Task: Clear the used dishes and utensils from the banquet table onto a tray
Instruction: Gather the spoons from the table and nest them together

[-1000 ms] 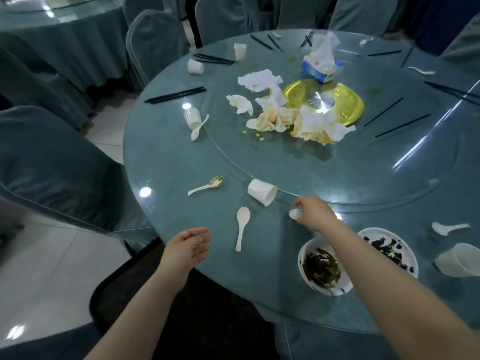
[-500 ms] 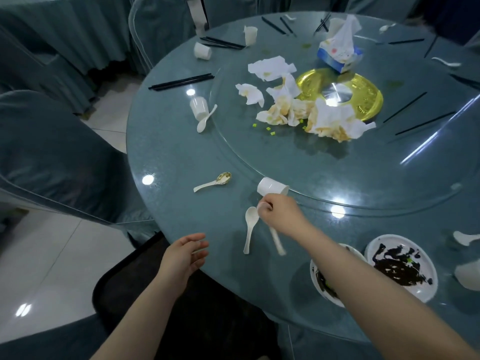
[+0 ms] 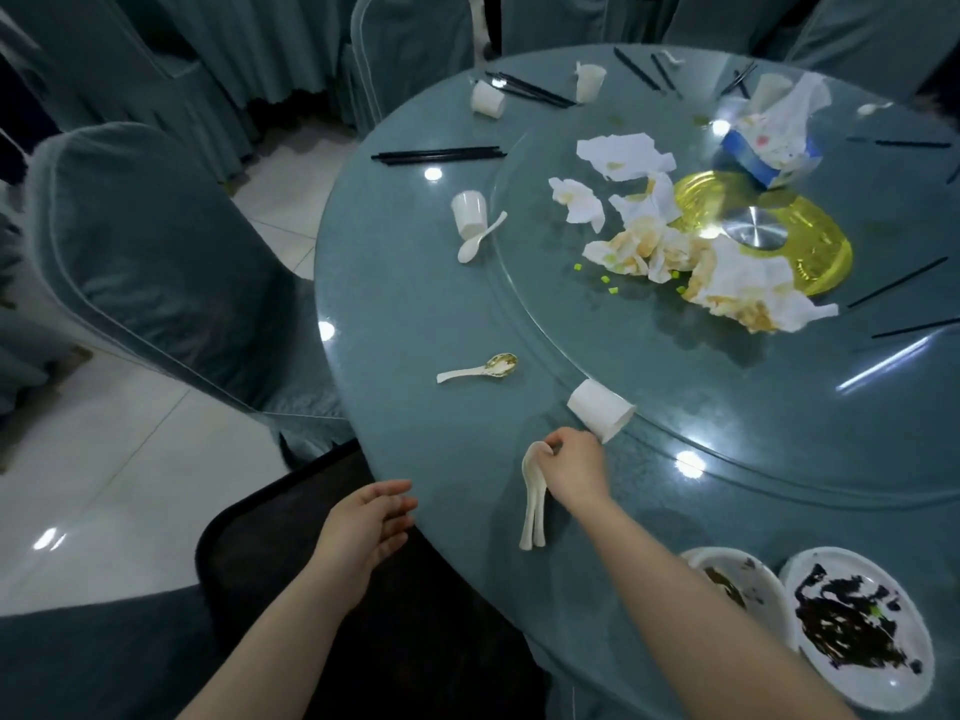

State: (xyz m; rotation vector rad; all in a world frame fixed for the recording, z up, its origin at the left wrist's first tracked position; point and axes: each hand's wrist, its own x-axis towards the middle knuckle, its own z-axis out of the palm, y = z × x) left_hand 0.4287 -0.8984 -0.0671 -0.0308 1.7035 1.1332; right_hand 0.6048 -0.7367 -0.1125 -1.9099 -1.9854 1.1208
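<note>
Since half a second ago the right hand (image 3: 574, 472) has shifted slightly toward the near edge of the surface (image 3: 415, 324), and the two white spoons (image 3: 535, 496) that lay apart now sit side by side under it. Its fingers curl over the spoon bowls and pinch them together, while the handles point back toward the person and rest on the glass. The left hand (image 3: 363, 527) hovers just off the rim of the surface, over the dark tray (image 3: 244, 532), fingers relaxed and slightly spread, holding nothing.

Just beyond the right hand a white cup (image 3: 600, 410) lies on its side against the edge of the glass turntable (image 3: 727, 407). Farther left a soiled spoon (image 3: 480, 368) lies alone. Another tipped cup (image 3: 469, 214) and a spoon (image 3: 480, 239) touch near the turntable's left rim. Crumpled stained napkins (image 3: 675, 241) are heaped on the turntable beside a yellow plate (image 3: 810, 252) and a tissue box (image 3: 774, 142). Two dirty white dishes (image 3: 810, 615) sit at the near right edge. Black chopsticks (image 3: 439, 154) lie near the far left rim.
</note>
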